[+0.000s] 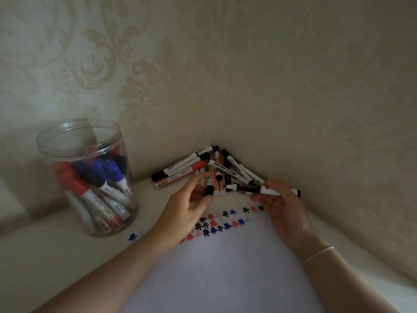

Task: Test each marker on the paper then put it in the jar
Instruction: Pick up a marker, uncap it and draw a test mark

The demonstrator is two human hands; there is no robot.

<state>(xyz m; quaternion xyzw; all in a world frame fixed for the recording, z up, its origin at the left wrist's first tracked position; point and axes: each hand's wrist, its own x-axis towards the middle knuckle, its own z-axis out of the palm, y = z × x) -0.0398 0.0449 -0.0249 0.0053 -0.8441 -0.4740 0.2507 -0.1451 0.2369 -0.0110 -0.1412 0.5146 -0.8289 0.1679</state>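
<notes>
The right hand (pixel 282 206) grips a marker (pixel 264 189) lying sideways above the paper (pixel 225 267). The left hand (pixel 191 202) pinches its black cap (pixel 209 190). The jar (pixel 90 177) stands at nine o'clock on the bench (pixel 56 256), holding markers. More markers (pixel 203 168) lie piled at twelve o'clock.

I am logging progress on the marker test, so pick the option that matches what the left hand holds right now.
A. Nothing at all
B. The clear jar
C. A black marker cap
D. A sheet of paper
C: the left hand pinches a black cap between thumb and fingers, while the right hand grips the uncapped marker above the paper.
</notes>
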